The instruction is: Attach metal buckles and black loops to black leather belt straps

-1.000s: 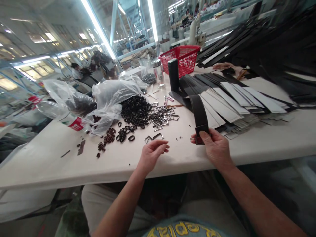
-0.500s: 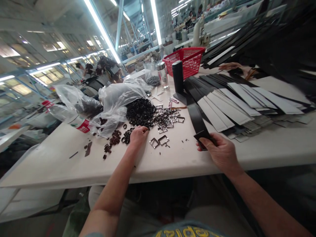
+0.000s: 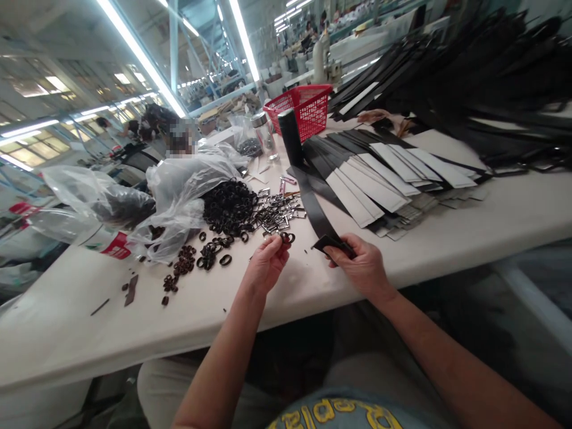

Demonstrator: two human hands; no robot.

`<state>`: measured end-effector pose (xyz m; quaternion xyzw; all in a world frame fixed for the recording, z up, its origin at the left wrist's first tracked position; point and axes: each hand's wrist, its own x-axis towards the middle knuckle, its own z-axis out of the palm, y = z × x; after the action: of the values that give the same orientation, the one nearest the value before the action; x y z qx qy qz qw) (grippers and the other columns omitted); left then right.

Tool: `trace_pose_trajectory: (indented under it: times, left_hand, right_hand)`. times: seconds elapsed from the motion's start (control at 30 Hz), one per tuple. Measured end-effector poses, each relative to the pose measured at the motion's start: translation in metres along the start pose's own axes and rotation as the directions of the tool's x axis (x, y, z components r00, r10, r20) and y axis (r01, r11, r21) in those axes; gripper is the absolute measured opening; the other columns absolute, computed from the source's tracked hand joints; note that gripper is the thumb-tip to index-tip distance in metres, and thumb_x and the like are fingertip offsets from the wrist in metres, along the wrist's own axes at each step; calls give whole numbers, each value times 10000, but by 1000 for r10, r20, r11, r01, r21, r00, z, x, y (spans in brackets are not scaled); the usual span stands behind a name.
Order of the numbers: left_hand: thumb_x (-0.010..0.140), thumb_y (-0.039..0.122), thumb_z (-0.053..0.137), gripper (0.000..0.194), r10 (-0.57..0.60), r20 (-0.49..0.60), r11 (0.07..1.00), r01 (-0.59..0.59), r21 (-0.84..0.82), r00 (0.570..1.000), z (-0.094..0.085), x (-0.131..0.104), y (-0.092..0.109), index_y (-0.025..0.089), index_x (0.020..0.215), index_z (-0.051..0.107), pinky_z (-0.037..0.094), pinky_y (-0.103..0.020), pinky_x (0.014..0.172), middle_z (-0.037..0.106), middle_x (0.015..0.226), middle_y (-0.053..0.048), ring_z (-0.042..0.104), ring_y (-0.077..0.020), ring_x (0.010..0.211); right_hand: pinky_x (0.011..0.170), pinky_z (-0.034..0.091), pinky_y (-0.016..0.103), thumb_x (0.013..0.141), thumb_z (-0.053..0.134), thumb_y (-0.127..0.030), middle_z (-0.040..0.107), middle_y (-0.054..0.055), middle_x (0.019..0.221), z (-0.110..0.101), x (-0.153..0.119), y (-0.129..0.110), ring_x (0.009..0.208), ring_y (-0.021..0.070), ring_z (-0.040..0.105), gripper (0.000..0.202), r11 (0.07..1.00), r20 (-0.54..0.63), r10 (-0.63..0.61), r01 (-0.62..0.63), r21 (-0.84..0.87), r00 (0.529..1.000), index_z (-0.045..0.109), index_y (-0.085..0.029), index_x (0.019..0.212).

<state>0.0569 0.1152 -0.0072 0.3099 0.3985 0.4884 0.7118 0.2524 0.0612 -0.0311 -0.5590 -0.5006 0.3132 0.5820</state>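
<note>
Between the thumb and fingers of my left hand are small black belt loops, raised over the table; exactly how many is unclear. My right hand grips the near end of a black belt strap, whose length runs back across the table. The end looks folded or doubled in the fingers. Behind my left hand lies a heap of black loops, with a few loose ones nearer. Metal buckle frames are piled beside the heap. Small brown loops are scattered to the left.
Overlapping black and white strips cover the table's right side. Behind them are a red basket, a dark cylinder and a glass bottle. Plastic bags and a clear bottle with a red label stand left. A person sits beyond.
My left hand has come away from the loop heap and moved right, lifting black loops towards the strap end. My right hand still holds the strap. The camera view has turned right.
</note>
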Motion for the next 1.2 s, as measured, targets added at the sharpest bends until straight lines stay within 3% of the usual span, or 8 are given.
trace_pose_trajectory:
  times: [0.23,0.43,0.67,0.87,1.03,1.13,1.2]
  left_hand:
    - [604,287,905,320,-88,70,992,93,-85,994,27,-6,-25,122,784,699,538,-145,605,718,794,-22,660,-79,676]
    - [642,274,873,260,-53,125,994,64,-89,991,38,-15,-37,137,757,684,540,-152,626,718,786,-16,682,-96,709]
    - [658,285,865,234,-30,127,996,39,-74,991,42,-17,-45,147,737,692,525,-135,632,726,800,-23,681,-90,732]
    - [619,291,894,271,49,62,995,-43,-89,997,46,-17,-49,155,692,671,512,-137,679,722,811,-6,665,-78,749]
    - [638,315,884,292,76,91,994,-67,-90,993,53,-16,-55,153,692,648,521,-196,755,708,786,-4,662,-95,731]
    - [687,339,851,268,95,75,996,-94,-9,993,50,-15,-57,167,781,669,511,-216,753,720,865,-20,673,-115,770]
    - [732,323,817,244,211,86,967,-221,127,974,45,-14,-54,196,900,693,512,-248,792,724,936,-29,676,-138,827]
  right_hand:
    - [511,497,240,811,713,-446,707,7,637,-1,-1,5,525,174,675,259,992,26,24,-27,123,999,639,-198,812]
    - [550,495,242,789,710,-404,691,-3,662,-5,8,1,598,155,636,226,973,95,-3,-19,230,996,669,-182,796]
    - [542,504,241,678,801,-435,679,-13,624,-10,11,-5,575,144,620,287,919,124,114,-152,363,986,660,-188,721]
    - [550,521,210,676,853,-468,720,12,659,-14,11,-3,563,130,665,362,854,221,142,-232,466,965,688,-169,796]
    - [581,578,232,664,863,-506,730,7,690,-14,10,-2,584,148,699,406,816,233,169,-269,512,958,674,-179,814]
    - [584,591,239,666,852,-533,735,12,702,-13,10,-2,591,152,703,425,826,209,178,-262,499,962,662,-181,807]
    - [591,601,255,661,841,-559,743,24,730,-11,9,-4,601,159,707,444,844,214,175,-258,470,961,656,-181,801]
